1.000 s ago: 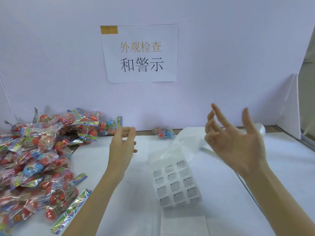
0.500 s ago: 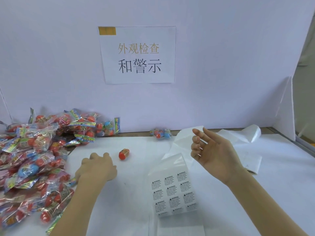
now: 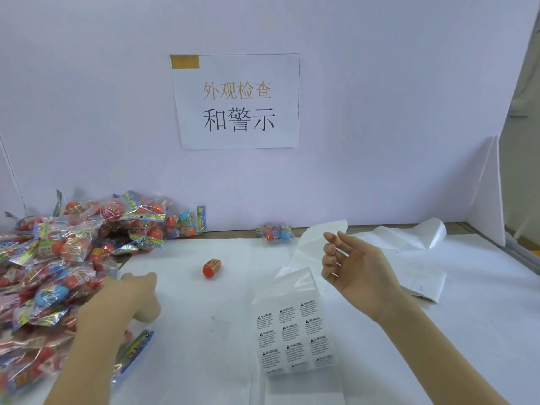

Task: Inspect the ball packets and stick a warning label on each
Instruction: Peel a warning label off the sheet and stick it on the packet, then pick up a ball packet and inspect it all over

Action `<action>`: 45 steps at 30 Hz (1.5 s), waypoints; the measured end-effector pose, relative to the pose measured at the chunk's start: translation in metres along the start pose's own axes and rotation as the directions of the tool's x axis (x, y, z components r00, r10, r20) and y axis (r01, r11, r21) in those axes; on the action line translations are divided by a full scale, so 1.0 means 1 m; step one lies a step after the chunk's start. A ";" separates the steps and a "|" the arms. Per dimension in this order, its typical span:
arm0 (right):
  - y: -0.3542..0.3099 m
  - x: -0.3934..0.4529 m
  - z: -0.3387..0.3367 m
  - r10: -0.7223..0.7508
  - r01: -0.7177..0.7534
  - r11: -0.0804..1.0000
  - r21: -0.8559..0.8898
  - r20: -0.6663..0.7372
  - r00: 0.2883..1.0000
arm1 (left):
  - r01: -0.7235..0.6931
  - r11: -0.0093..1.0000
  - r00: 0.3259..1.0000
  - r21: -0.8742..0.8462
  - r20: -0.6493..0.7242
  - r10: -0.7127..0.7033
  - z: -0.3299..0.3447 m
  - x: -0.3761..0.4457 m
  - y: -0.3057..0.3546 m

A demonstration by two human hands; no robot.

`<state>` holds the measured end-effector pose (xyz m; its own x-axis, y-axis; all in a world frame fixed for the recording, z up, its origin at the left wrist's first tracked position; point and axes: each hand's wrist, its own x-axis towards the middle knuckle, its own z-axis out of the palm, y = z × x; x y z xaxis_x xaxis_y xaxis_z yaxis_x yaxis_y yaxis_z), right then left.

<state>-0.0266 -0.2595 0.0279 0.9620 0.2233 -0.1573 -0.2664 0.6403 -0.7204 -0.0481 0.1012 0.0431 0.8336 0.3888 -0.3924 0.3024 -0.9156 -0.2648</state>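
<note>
Left hand: the left hand lies palm down at the right edge of the pile, its fingers reaching in among the packets. Whether they grip a packet cannot be told, since the fingertips are hidden.
Right hand: the right hand is raised above the table, palm turned to the left, fingers loosely curled and holding nothing.
Pile: a heap of ball packets fills the left side of the table, from the near edge to the far wall. Each clear packet shows red and blue balls under a coloured header card.
Near packet: one packet lies flat under the left forearm, at the near right edge of the pile.
Far packet: a single packet rests alone by the far wall, well apart from the pile.
Loose ball: a red ball lies bare on the table, between the two hands.
Label sheet: a sheet printed with rows of warning labels lies near centre, just near of the right hand. Its far end is curled upward.
Backing paper: white strips lie at the far right.
Table: the table is covered in white.
Sign: a sheet with Chinese characters is fixed to the far wall.
</note>
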 end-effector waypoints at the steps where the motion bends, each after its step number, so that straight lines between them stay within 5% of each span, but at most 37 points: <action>1: 0.000 0.000 0.000 -0.002 0.002 1.000 0.006 0.004 1.000 | -0.006 1.000 1.000 0.010 -0.017 0.006 0.006 -0.001 0.000; 10: -0.001 -0.002 0.001 -0.014 0.014 1.000 0.001 -0.022 1.000 | -0.188 0.937 0.933 -0.296 -0.353 0.075 0.017 -0.005 0.026; 15: 0.002 0.000 0.000 -0.010 0.009 1.000 -0.014 -0.014 1.000 | -0.515 0.644 0.694 -0.566 -0.716 -0.074 0.014 -0.005 0.047; 18: 0.004 -0.002 0.003 -0.017 0.020 0.999 -0.044 0.058 0.998 | -0.698 0.475 0.551 -0.537 -0.825 -0.124 0.013 -0.008 0.067; 22: 0.013 -0.005 0.009 -0.046 0.101 0.977 -0.185 0.284 0.958 | -0.837 0.283 0.439 -0.468 -0.884 -0.163 0.016 -0.013 0.090; 25: 0.030 -0.007 0.016 -0.061 0.232 0.863 -0.448 0.363 0.930 | -0.881 0.176 0.403 -0.439 -0.891 -0.206 0.016 -0.018 0.100; 28: 0.053 -0.007 0.020 -0.149 0.356 0.473 -0.806 0.324 0.934 | -0.909 0.088 0.372 -0.406 -0.890 -0.264 0.015 -0.025 0.106; 30: 0.065 -0.008 0.026 -0.236 0.408 0.330 -0.852 0.344 0.909 | -0.918 0.051 0.364 -0.394 -0.884 -0.293 0.015 -0.030 0.109; 32: 0.071 -0.006 0.028 -0.341 0.471 0.295 -0.831 0.369 0.865 | -0.919 0.015 0.373 -0.395 -0.880 -0.295 0.016 -0.035 0.113; 36: 0.061 -0.003 0.026 -0.513 0.511 0.286 -0.811 0.321 0.796 | -0.861 -0.155 0.506 -0.484 -0.844 -0.179 0.016 -0.039 0.121; 41: 0.038 -0.004 0.019 -0.458 0.457 0.509 -0.729 0.221 0.861 | -0.707 -0.311 0.636 -0.635 -0.763 0.111 0.017 -0.034 0.119; 45: 0.031 -0.006 0.018 -0.325 0.378 0.541 -0.751 0.228 0.918 | -0.591 -0.405 0.702 -0.698 -0.692 0.167 0.020 -0.035 0.123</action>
<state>-0.0415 -0.2273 0.0188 0.9557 0.1644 0.2442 0.2653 -0.1215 -0.9565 -0.0489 -0.0227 0.0069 0.9558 0.0494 0.2898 -0.2928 0.0698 0.9536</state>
